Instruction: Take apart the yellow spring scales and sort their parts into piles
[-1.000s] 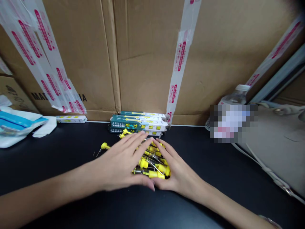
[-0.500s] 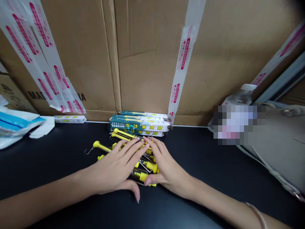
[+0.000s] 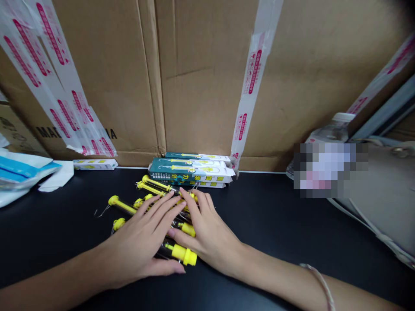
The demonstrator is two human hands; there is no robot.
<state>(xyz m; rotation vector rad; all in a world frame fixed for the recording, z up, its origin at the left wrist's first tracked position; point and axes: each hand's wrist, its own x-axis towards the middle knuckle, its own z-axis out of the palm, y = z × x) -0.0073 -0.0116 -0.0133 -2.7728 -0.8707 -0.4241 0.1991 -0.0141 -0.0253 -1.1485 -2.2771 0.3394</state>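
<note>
A heap of thin tools with yellow caps and metal hooks (image 3: 152, 190) lies on the black tabletop (image 3: 275, 224). My left hand (image 3: 139, 242) rests flat on the heap with its fingers stretched out. My right hand (image 3: 205, 229) lies flat on the right side of the heap, fingers extended and touching the left hand's fingertips. One yellow cap (image 3: 184, 255) pokes out between my two hands. Behind the heap, a stack of teal and white boxes (image 3: 191, 170) sits against the cardboard.
A large taped cardboard box (image 3: 201, 77) walls off the back. One small white box (image 3: 95, 164) lies at the left, beside white and blue packets (image 3: 22, 172). A plastic bottle (image 3: 327, 134) and a grey bag (image 3: 382, 194) sit at the right.
Both hands have slid left and toward me across the heap. The tools have spread out to the left, and more yellow caps show beyond my left fingers.
</note>
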